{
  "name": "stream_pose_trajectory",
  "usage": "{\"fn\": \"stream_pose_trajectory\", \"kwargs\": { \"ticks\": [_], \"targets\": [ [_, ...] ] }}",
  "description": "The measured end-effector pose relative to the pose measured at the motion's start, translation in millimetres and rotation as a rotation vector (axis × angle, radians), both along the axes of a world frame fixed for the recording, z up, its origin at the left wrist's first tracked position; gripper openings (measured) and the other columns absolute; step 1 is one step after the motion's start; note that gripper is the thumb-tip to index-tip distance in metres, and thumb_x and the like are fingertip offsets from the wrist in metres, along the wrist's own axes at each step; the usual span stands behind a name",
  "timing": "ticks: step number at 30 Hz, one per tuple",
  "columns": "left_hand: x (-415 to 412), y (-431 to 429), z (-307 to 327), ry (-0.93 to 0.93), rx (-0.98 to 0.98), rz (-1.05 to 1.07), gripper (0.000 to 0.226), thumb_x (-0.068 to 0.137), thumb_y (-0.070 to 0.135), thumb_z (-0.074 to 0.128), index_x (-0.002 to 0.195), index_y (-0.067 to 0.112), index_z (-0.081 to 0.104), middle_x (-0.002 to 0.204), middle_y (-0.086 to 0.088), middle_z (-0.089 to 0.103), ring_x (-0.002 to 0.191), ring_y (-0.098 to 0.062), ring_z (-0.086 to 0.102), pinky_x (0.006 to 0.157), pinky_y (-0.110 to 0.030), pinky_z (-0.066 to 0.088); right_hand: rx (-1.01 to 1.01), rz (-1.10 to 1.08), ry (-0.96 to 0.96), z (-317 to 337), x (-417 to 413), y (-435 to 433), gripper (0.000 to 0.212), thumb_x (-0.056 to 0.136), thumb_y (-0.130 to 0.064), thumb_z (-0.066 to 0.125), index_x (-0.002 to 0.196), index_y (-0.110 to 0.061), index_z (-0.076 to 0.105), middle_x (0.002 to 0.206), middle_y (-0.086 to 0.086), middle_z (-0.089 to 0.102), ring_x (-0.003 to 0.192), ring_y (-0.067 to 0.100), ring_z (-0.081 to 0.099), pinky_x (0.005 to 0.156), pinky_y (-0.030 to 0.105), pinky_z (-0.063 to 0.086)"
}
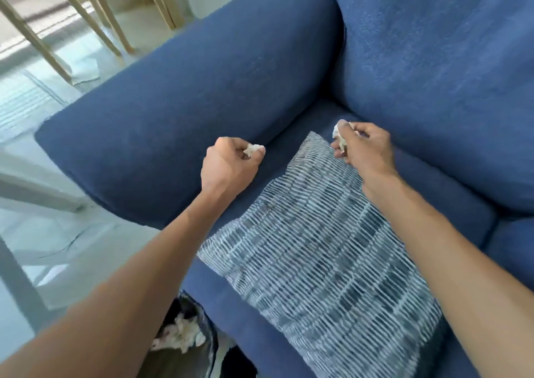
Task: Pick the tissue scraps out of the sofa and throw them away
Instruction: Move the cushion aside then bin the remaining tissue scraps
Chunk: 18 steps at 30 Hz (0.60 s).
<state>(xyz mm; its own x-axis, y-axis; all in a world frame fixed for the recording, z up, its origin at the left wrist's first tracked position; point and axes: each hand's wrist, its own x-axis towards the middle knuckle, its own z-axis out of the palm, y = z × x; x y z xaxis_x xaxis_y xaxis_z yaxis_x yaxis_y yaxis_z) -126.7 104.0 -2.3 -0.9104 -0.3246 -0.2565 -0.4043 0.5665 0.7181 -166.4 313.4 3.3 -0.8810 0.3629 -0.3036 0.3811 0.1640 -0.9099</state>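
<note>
A blue fabric sofa [433,59] fills the head view. My left hand [228,166] hovers by the inner side of the armrest, fingers closed on a small white tissue scrap [253,148]. My right hand [367,152] is over the seat near the back cushion, pinching another crumpled white tissue scrap [338,136]. A dark bin [185,334] stands on the floor at the sofa's front, below my left forearm, with several white tissue scraps inside it.
A blue-and-white striped cushion [323,276] lies on the seat under my right arm. The wide armrest [173,103] runs along the left. Wooden chair legs [52,48] stand on the pale floor at the far left.
</note>
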Motion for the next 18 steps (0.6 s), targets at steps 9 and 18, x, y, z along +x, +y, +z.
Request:
{"fn": "stream_pose_trajectory", "kwargs": {
  "ticks": [9, 18],
  "targets": [
    [164.6, -99.2, -5.4, -0.016, 0.110, 0.222, 0.015, 0.084, 0.038, 0.069, 0.079, 0.025, 0.074, 0.063, -0.001, 0.068, 0.060, -0.024, 0.069, 0.060, -0.041, 0.061, -0.038, 0.173, 0.004, -1.6, 114.8, -117.4, 0.008, 0.095, -0.027, 0.064, 0.091, -0.020, 0.062, 0.065, -0.002, 0.065, 0.042, 0.003, 0.056, 0.043, 0.018, 0.042],
    [350.4, -163.8, -75.8, -0.306, 0.061, 0.270, 0.031, 0.089, 0.041, 0.068, 0.115, 0.026, 0.073, 0.101, 0.001, 0.077, 0.095, -0.019, 0.072, 0.088, -0.040, 0.058, 0.053, 0.255, 0.105, -40.6, 258.8, -213.0, 0.007, 0.095, -0.022, 0.061, 0.090, -0.019, 0.066, 0.065, -0.005, 0.066, 0.050, 0.010, 0.058, 0.049, 0.028, 0.049]
  ]
}}
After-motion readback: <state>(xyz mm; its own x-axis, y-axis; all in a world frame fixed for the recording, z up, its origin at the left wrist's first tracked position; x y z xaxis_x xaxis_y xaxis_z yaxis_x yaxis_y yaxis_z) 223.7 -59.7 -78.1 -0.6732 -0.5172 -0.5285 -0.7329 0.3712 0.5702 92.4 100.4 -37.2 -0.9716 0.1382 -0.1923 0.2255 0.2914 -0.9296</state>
